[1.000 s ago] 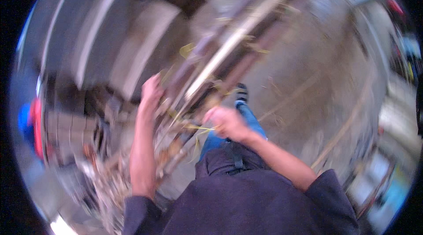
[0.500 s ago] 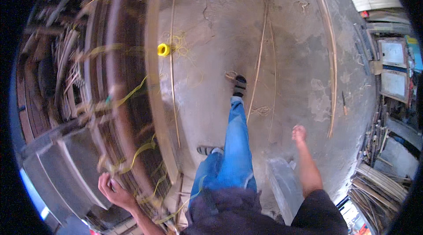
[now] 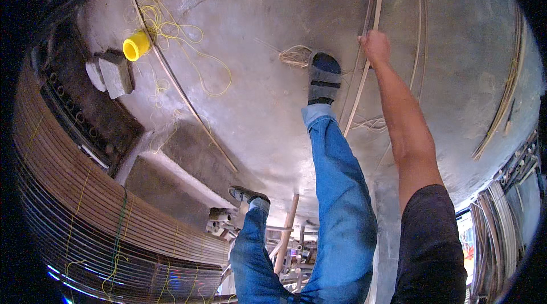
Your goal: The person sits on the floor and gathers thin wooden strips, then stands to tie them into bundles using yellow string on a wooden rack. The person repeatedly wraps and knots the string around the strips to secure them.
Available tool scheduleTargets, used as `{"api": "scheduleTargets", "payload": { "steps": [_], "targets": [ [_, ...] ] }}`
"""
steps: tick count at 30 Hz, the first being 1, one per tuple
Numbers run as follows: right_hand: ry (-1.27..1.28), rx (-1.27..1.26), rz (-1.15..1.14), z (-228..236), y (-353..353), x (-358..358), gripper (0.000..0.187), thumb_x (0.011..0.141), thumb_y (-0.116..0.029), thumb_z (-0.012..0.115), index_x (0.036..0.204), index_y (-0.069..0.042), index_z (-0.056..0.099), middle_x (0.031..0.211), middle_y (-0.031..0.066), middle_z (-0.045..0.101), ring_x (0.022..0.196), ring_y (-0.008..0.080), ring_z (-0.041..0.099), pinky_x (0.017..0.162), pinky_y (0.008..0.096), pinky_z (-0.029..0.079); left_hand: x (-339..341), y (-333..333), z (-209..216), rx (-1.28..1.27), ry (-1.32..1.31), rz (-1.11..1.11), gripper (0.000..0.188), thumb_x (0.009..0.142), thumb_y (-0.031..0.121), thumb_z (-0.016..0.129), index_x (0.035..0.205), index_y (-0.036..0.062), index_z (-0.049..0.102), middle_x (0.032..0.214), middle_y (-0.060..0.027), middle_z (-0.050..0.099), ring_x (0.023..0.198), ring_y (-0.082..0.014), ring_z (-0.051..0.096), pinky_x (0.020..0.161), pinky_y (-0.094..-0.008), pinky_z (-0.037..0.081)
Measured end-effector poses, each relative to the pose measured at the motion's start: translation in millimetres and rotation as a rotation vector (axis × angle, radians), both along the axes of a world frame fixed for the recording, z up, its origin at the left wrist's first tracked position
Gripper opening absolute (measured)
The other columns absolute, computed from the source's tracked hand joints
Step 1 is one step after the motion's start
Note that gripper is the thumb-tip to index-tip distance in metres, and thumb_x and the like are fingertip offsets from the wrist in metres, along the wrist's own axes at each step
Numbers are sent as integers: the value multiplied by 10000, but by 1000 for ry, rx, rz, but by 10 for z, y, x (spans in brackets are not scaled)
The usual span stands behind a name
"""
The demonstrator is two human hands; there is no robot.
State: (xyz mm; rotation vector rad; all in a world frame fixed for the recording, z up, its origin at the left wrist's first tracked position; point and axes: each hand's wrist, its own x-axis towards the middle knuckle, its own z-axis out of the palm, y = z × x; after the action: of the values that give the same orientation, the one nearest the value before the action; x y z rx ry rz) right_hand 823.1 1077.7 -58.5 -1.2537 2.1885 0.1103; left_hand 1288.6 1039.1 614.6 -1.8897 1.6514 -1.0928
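My right hand (image 3: 376, 47) reaches down in front of me, its fingers closed around a long thin wooden strip (image 3: 359, 96). The strip runs past the hand both ways, and a dark line like a shadow follows beside it. Just left of the hand, my sandalled foot (image 3: 325, 76) stands on the concrete floor, with a small coil of pale strands (image 3: 295, 56) by its toes. My left hand is out of the picture.
At the left, a yellow ring-shaped roll (image 3: 137, 46) with loose yellow string (image 3: 162, 22) lies beside another long strip (image 3: 185, 96). Slatted panels (image 3: 114, 213) and a grey block (image 3: 115, 74) stand farther left. More long strips (image 3: 504, 101) lie at the right.
I have bent lower and the view has swung. My right hand has moved forward to the strip and closed on it. My left hand has gone out of sight.
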Motion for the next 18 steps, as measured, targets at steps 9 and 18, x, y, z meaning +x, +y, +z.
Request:
{"api": "scheduleTargets", "payload": {
  "steps": [9,18],
  "targets": [
    [-359,-234,-811,2900,1740,907,281,949,-261,406,1069,-30,513,808,158,517,795,240,523,735,376,416,207,767,518,40,158,85,845,870,600,453,1326,-97,314,1286,-300,408,1203,-423,398,1008,-515,331],
    [-268,-660,-515,5648,1291,776,224,905,-218,483,907,-2,544,716,177,571,672,316,569,623,430,425,-707,2595,-2,830,1744,27,471,799,232,668,1213,58,525,1121,-166,573,1079,-333,539,942,-407,422]
  ]
}}
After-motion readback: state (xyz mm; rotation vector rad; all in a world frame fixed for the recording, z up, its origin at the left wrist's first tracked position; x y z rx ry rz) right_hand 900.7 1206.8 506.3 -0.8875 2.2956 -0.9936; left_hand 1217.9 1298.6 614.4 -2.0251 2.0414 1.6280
